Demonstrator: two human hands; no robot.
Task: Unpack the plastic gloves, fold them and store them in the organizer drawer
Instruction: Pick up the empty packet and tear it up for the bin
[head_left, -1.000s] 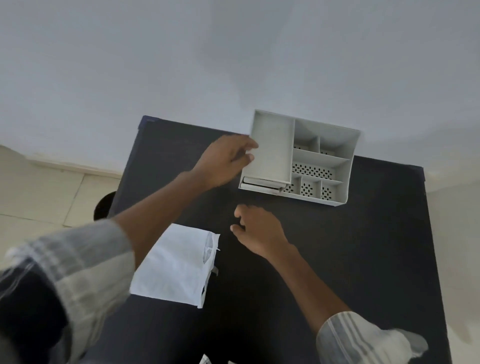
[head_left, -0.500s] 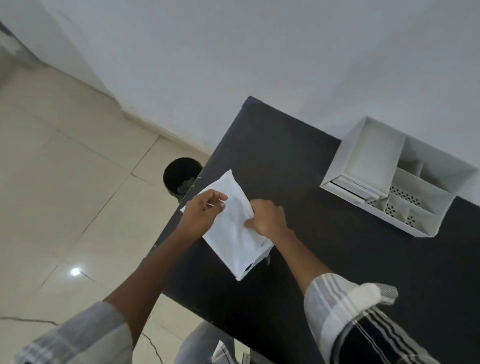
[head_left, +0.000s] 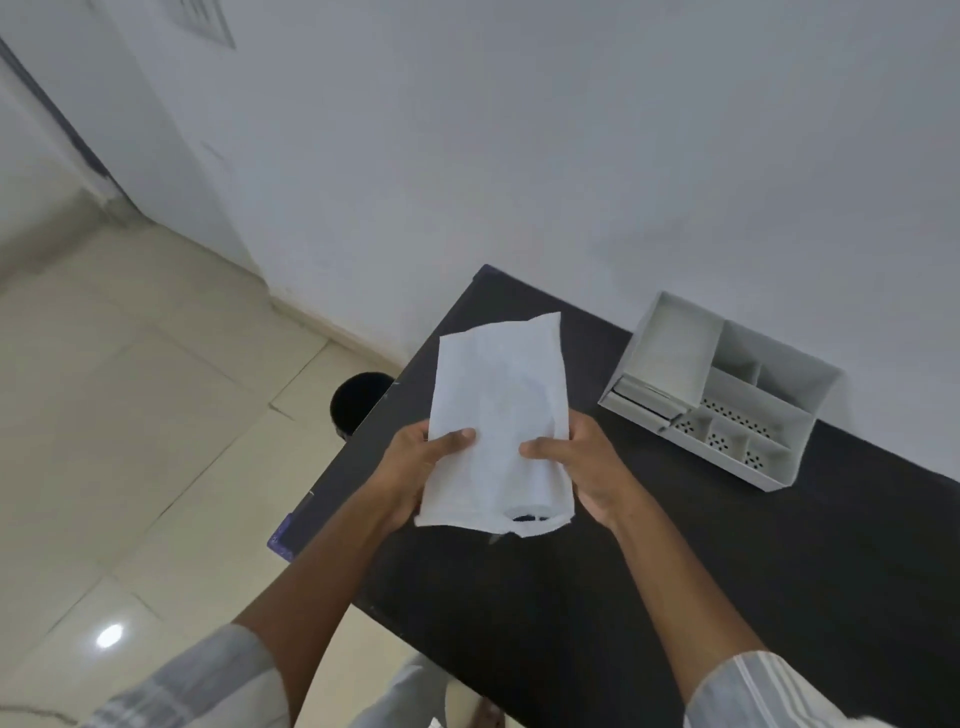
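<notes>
Glove packet (head_left: 498, 415) held over black table (head_left: 675, 571), tiled floor (head_left: 130, 415) beside.

Black worktop (head_left: 649, 571) fills lower right of frame, far edge against pale wall (head_left: 519, 130). Beige tiled floor (head_left: 130, 415) at left, bright light spot at lower left. Round black bin (head_left: 358, 402) on floor, just beside worktop's left edge.

The packet (head_left: 498, 415) was up above the table (head_left: 623, 597), between the left hand (head_left: 415, 467) and the right hand (head_left: 587, 467). The organizer (head_left: 727, 405) sat on the table, to the right, by the wall (head_left: 519, 156). A bin (head_left: 356, 405) stood on the floor (head_left: 130, 415), left of the table.
</notes>
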